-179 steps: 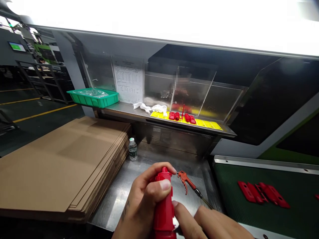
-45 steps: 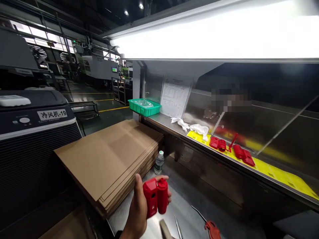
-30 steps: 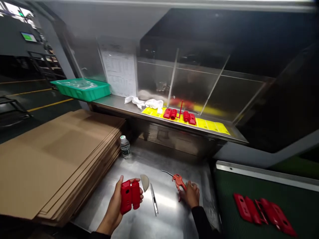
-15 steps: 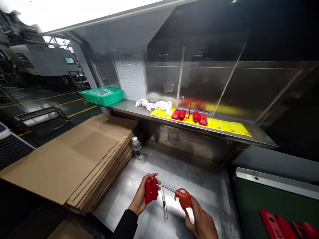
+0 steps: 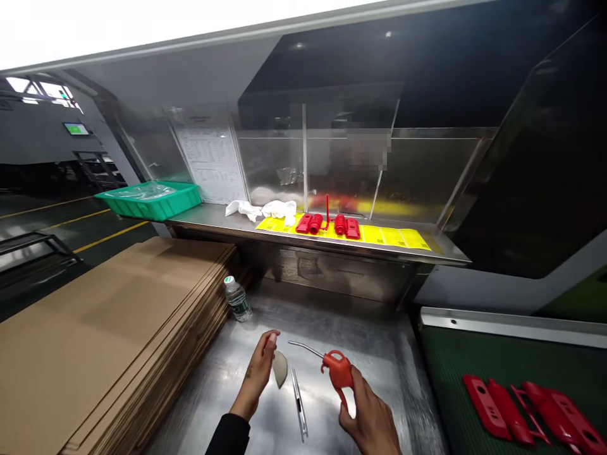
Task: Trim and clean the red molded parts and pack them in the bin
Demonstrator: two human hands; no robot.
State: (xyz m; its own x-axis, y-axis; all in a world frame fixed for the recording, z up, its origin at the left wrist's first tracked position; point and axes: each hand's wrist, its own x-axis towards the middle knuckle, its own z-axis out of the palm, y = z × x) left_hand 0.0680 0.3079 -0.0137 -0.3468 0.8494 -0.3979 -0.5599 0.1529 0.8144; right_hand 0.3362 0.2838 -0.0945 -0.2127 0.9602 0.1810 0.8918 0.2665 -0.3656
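Note:
My right hand (image 5: 372, 414) is wrapped round the handle of an orange-red air blow gun (image 5: 340, 370). Its thin bent nozzle points left toward my left hand (image 5: 260, 366). The fingers of that left hand are curled, and a sliver of a red plastic part (image 5: 271, 339) shows at them; the rest is hidden behind the hand. Just right of the left hand a pale, half-round piece (image 5: 280, 370) shows over the steel table (image 5: 374, 341). Between the two hands lies a slim metal tool (image 5: 298, 401), like a cutter or tweezers.
Stacked cardboard sheets (image 5: 118, 316) fill the left, beside a water bottle (image 5: 238, 300). The shelf holds a green crate (image 5: 152, 205), white cloths (image 5: 279, 210) and red parts (image 5: 340, 225) on a yellow sheet (image 5: 393, 236). More red parts (image 5: 493, 407) lie on a green conveyor belt (image 5: 441, 360).
My left hand has turned, so the red part facing me before is now mostly hidden. The nozzle tip now stands apart from it. The pale piece has come into sight. My view has swung right.

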